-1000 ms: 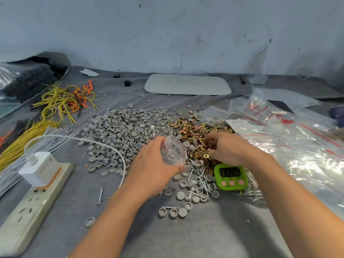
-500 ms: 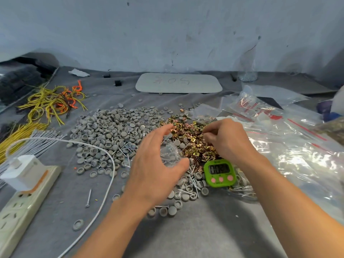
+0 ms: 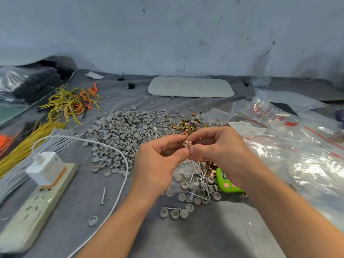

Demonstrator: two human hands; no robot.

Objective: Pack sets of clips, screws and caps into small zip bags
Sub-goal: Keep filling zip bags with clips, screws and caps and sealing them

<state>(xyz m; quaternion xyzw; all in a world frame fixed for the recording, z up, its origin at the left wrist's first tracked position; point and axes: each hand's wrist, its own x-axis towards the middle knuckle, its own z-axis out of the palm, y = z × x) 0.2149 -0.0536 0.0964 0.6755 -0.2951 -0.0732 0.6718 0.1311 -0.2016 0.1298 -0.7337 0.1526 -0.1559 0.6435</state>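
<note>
Both hands meet in the middle of the scene, above the table (image 3: 186, 239). The left hand (image 3: 158, 161) and the right hand (image 3: 219, 148) each pinch a small cluster of brass clips (image 3: 187, 144) between thumb and forefinger, with the other fingers curled in. The clips are up off the table, between the two sets of fingertips.

Just below the hands is a small clear bag (image 3: 188, 167); whether a finger holds it cannot be told. Beyond the hands lies the clip pile (image 3: 186, 126), and left of it spreads a wide heap of grey caps (image 3: 126, 135). Screws (image 3: 202, 181) lie mixed with more caps on the near side, under the right wrist. A green timer (image 3: 226, 183) sits just right of them, partly hidden by the right arm.

Clear zip bags (image 3: 297, 146) with red strips cover the right side. At the near left is a power strip (image 3: 31, 207) with a white charger (image 3: 44, 168) plugged in. Its cable (image 3: 111, 183) curves past the caps. Yellow wires (image 3: 67, 105) lie at the far left, and a white board (image 3: 189, 87) lies by the wall.
</note>
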